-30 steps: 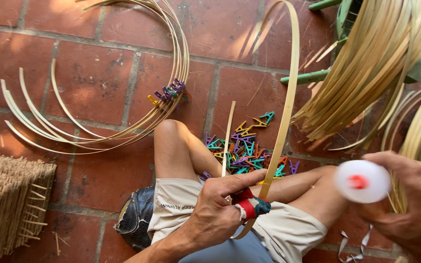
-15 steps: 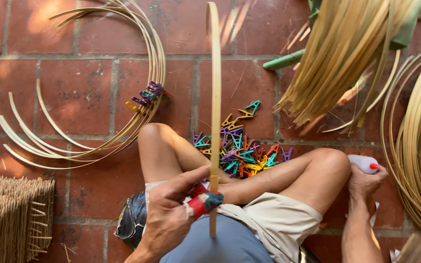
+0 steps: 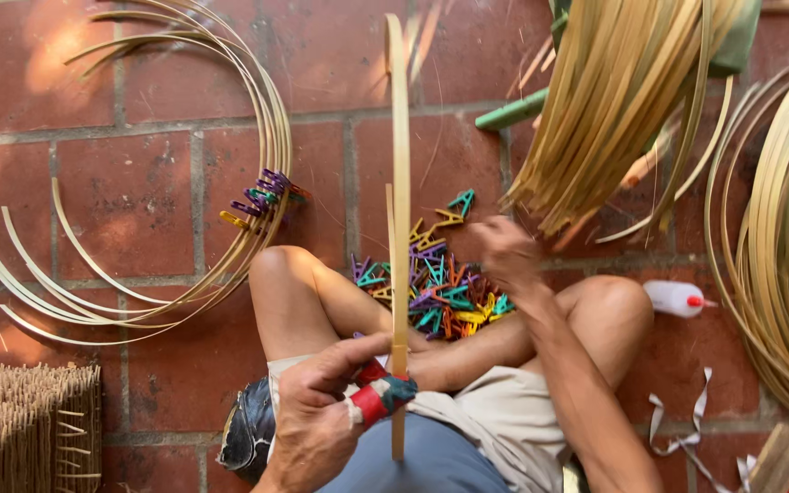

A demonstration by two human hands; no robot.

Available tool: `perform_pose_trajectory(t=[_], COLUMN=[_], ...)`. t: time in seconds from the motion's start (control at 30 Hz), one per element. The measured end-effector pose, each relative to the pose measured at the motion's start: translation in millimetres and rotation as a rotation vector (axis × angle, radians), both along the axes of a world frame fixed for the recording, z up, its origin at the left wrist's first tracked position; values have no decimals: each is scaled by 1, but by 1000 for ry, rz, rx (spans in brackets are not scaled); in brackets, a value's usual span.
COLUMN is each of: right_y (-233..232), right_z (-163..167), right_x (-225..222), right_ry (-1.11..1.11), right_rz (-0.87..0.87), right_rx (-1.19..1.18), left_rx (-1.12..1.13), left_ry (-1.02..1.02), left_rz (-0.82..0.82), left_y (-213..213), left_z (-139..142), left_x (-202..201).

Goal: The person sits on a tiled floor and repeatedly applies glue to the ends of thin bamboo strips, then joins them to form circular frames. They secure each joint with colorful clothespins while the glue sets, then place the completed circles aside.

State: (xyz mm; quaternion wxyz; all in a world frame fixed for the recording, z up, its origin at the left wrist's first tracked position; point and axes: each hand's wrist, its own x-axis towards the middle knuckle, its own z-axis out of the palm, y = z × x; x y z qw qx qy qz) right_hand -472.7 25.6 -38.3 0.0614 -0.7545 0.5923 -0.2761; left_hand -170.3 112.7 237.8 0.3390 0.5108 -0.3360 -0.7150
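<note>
My left hand (image 3: 326, 411), with red and dark tape wrapped on its fingers, pinches a long pale bamboo strip (image 3: 400, 183) near its lower end. The strip stands upright in the view and bends away at the top. My right hand (image 3: 507, 253) reaches forward over a pile of coloured plastic clips (image 3: 436, 292) on the brick floor between my bent legs. Its fingers are blurred, so I cannot tell whether they hold a clip. A white glue bottle with a red tip (image 3: 678, 298) lies on the floor beside my right knee.
A bundle of curved bamboo hoops (image 3: 230, 183) pinned with coloured clips (image 3: 262, 196) lies at the left. Loose bamboo strips (image 3: 614, 100) hang at the upper right, more coiled strips (image 3: 778, 246) at the right edge. A woven basket (image 3: 25, 429) sits lower left.
My right hand set the glue bottle down by my knee and moved over to the clip pile. My left hand turned the bamboo strip from slanted to upright.
</note>
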Motion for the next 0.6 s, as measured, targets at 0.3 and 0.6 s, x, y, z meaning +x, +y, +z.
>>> perform_pose_trajectory(t=[0.3,0.6], right_y=[-71,117], right_z=[-28,195], right_x=[72,113], right_ry=[82,-1814], right_rz=[-121,-1], right_rx=[443,256], left_rx=[-165,-413], left_ry=[-21,-208], left_rz=[20,-27], left_y=[-5,17], left_z=[13,0], left_x=[38,35])
